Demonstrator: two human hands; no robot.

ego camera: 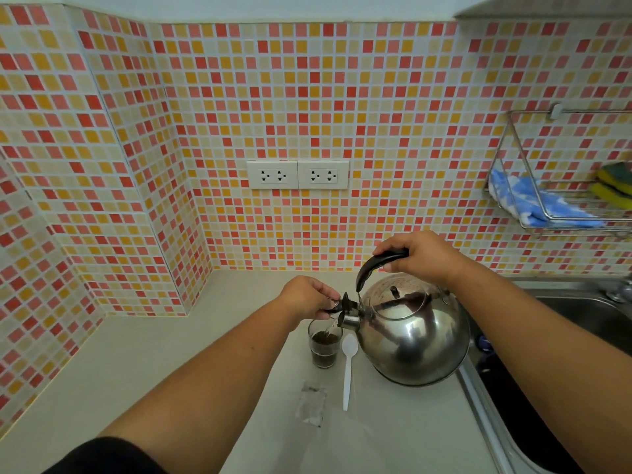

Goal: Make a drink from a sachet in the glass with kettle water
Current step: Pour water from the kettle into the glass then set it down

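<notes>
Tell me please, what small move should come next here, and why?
Probably keep the kettle tilted a little longer: the glass looks only partly full of dark liquid. The left hand holds the spout cap open; the right hand grips the handle.

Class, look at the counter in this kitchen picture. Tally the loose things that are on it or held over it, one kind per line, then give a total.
Kettle: 1, held tilted over the glass
Glass: 1, with dark drink in it
White plastic spoon: 1
Clear empty sachet: 1
Total: 4
</notes>
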